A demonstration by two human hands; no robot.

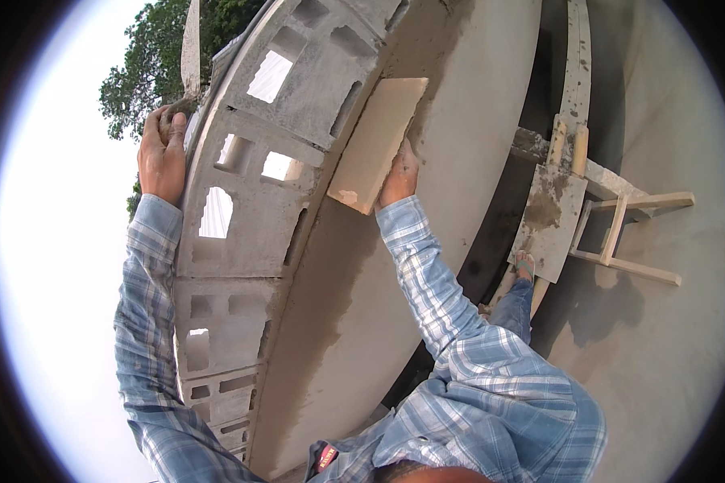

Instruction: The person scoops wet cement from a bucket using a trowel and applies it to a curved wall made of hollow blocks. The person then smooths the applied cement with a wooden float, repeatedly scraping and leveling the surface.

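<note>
At the outer edge of the hollow-block wall (242, 193), my left hand (163, 157) is closed around the mortar-smeared grip of a trowel (192, 48). Its narrow, pale blade points away from me, beyond the hand. My right hand (401, 175) grips a flat, rectangular mortar board (379, 145) from its right side, with some fingers hidden under it. The board's smooth tan face is turned up, and its left long edge lies along the band of damp plaster (318, 298) beside the blocks. A little mortar clings to its near corner.
Smooth grey plaster (467, 137) curves down to the right of the damp band. Below, my foot (525, 264) stands on a mortar-stained plank (544, 213) of a scaffold. A wooden frame (620, 233) juts out to its right. Trees (149, 68) stand beyond the wall.
</note>
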